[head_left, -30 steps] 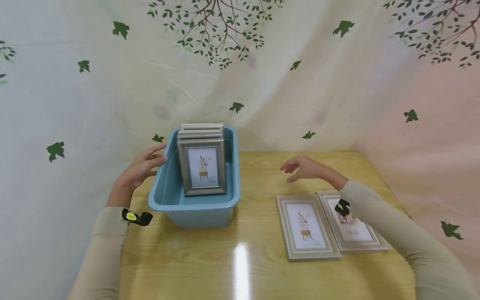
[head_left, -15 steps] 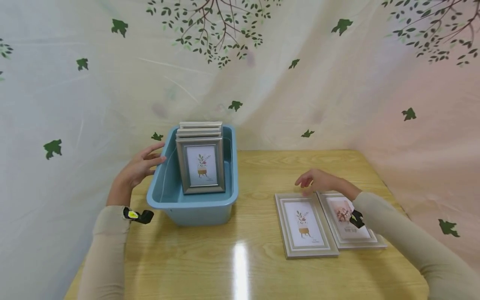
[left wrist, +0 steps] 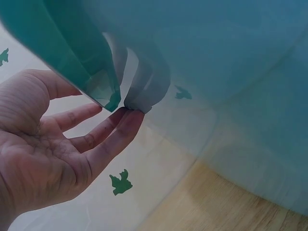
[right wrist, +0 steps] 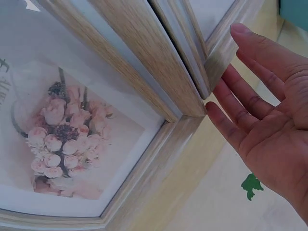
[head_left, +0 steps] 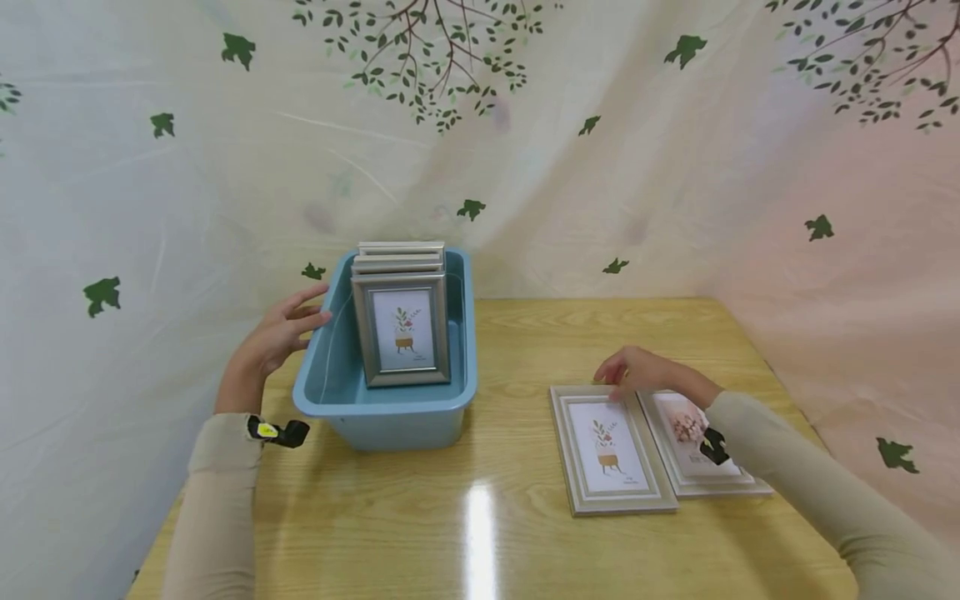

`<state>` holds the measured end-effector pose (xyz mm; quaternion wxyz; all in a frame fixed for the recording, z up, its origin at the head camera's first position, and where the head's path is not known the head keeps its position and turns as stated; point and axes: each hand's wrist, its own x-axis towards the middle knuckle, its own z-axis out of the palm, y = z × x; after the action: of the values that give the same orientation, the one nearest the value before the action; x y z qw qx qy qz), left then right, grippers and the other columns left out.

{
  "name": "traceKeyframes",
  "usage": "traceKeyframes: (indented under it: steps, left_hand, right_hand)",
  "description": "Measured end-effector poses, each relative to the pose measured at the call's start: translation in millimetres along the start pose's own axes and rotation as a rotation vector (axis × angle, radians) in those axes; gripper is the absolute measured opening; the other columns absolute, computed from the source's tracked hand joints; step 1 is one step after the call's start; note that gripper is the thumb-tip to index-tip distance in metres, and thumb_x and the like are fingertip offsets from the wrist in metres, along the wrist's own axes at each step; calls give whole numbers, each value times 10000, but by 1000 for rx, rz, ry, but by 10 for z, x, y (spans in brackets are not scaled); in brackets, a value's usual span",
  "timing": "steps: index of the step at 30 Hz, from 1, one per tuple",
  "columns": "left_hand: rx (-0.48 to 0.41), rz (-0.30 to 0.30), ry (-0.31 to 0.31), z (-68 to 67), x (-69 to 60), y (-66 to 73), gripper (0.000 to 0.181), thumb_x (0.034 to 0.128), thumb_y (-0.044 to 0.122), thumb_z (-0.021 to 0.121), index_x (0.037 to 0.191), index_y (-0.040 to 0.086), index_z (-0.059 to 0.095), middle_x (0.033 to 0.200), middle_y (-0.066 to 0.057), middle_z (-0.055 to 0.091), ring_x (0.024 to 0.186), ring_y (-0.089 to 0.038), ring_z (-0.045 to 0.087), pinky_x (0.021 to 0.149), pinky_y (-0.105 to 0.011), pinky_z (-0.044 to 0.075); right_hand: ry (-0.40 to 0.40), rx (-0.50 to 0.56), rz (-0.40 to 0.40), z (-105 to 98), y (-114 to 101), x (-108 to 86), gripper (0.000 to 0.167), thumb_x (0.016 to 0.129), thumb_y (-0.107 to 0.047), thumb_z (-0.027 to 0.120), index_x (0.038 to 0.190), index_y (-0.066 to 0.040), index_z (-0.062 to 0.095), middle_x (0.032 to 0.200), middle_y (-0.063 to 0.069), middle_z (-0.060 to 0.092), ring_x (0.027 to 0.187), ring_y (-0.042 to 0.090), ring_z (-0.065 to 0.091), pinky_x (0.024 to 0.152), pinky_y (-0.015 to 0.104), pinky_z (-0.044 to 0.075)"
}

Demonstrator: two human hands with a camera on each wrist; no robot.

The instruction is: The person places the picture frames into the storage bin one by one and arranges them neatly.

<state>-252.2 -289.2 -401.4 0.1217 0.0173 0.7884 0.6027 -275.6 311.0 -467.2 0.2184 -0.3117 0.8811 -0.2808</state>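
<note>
My left hand (head_left: pixel 281 333) touches the left side of a blue plastic basin (head_left: pixel 397 433), fingers extended. In the left wrist view, fingertips (left wrist: pixel 137 115) meet the basin's outer wall below the rim (left wrist: pixel 96 86). Several silvery picture frames (head_left: pixel 401 379) stand upright inside the basin, one behind another. At the right, my right hand (head_left: pixel 645 371) pinches the far edge of a pale picture frame (head_left: pixel 562 450) with a plant print, lying flat. Its thumb (right wrist: pixel 260 48) lies over the border, with fingers (right wrist: pixel 231 130) at the outer edge.
Beside the pinched frame lies another pale picture frame (head_left: pixel 750 486) with a pink flower print, partly under my right forearm. A wooden table (head_left: pixel 375 533) carries everything. Behind it hangs a pale cloth backdrop (head_left: pixel 540 233) printed with branches and leaves.
My right hand has moved right and down from above the table to the plant-print frame's far edge, where its thumb and fingers now pinch it. My left hand stays at the basin.
</note>
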Motion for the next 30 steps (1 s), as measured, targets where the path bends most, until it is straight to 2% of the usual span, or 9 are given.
traceKeyframes:
  steps: [8, 15, 21, 30]
  left_hand:
    - [-8, -21, 8, -40, 18, -24, 746, 1047, 252, 586, 1651, 215, 151, 1668, -235, 221, 1490, -468, 302, 1142, -703, 288]
    - [2, -9, 5, -20, 6, 12, 746, 1044, 262, 592, 1650, 212, 158, 1659, -238, 242, 1475, -471, 323, 1142, -693, 303]
    - [13, -7, 5, -15, 24, 23, 753, 1041, 273, 596, 1650, 221, 157, 1658, -234, 253, 1474, -473, 329, 1136, -698, 304]
    - [19, -6, -3, -39, 42, 2, 754, 1040, 273, 598, 1650, 230, 156, 1648, -243, 262, 1464, -482, 333, 1130, -702, 312]
  right_hand:
    - [0, 26, -19, 79, 113, 66, 308, 798, -46, 846, 1081, 26, 749, 891, 117, 742, 815, 157, 655, 739, 246, 528]
    - [-6, 67, -24, 106, 182, 72, 276, 803, 10, 818, 1067, 53, 749, 901, 122, 757, 784, 134, 655, 703, 228, 527]
    - [41, 47, -50, 93, 179, 53, 251, 781, 22, 829, 1022, 44, 762, 874, 116, 744, 751, 102, 631, 678, 226, 517]
    - [120, 18, -30, 147, 156, 45, 239, 739, 32, 840, 970, -2, 785, 889, 84, 724, 784, 142, 639, 705, 238, 527]
